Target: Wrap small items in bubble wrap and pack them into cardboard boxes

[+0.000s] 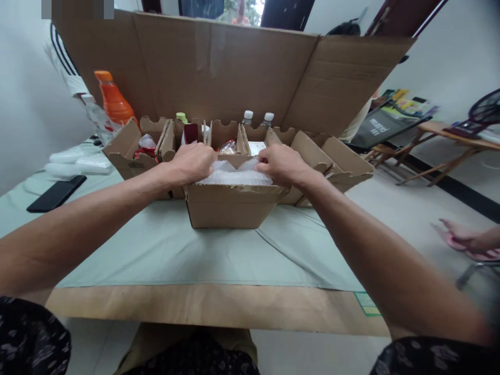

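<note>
A small cardboard box point(228, 208) stands in front of me on the cloth, with translucent white plastic wrap point(236, 176) filling its top. My left hand point(195, 161) is closed on the wrap's left end, over the box's left rim. At the right end, my right hand point(282, 162) pinches a raised corner of the same wrap between thumb and fingers. Whatever lies beneath the wrap is hidden. Behind the hands, a row of open cardboard boxes holds goods, including a red packet point(146, 151), a clear-wrapped item point(227, 147) and a white box point(256, 148).
A tall cardboard panel point(234, 73) rises behind the row. An orange bottle point(116, 99) and a clear bottle point(96, 119) stand at left, near plastic air pouches point(80, 162) and a black phone point(57, 194). Another person's hand point(469, 238) shows at far right.
</note>
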A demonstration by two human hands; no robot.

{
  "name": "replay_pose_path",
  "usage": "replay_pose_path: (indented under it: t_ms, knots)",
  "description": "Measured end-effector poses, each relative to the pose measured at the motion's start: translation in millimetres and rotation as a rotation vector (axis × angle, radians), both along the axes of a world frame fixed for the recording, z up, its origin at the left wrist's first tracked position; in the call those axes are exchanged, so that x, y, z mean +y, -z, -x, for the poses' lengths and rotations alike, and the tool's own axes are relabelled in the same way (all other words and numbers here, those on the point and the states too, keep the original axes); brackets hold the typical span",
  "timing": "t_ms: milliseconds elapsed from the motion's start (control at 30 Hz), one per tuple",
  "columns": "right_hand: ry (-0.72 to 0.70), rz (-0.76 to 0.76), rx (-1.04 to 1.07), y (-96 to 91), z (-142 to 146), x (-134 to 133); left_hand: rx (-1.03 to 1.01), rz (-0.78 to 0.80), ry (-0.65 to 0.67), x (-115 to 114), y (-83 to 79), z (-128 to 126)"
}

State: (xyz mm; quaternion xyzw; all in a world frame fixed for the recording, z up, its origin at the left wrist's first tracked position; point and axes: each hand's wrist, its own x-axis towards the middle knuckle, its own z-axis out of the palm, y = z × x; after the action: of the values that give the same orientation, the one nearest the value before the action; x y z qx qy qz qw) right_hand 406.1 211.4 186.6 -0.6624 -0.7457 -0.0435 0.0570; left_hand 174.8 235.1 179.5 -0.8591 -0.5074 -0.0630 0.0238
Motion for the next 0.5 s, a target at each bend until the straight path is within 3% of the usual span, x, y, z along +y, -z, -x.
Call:
replay_pose_path:
  t_ms: [133,233,400,500]
  knots:
    - [-0.018,0.073,-0.162,13.1,5.9,-7.6,0.034,0.149,0.047,5.4,9.0,-0.5]
    - [-0.039,0.099,-0.185,13.7,6.2,-10.3,0.055,0.164,0.061,3.7,6.7,2.0]
    - [0.029,-0.028,-0.142,-6.2,4.8,-23.2,0.019,-0.006,-0.028,-12.9,-7.6,17.1]
    - [-0.059,-0.061,0.027,-19.5,5.7,-29.8,-0.141,-0.002,0.057,-16.0,-11.7,23.2]
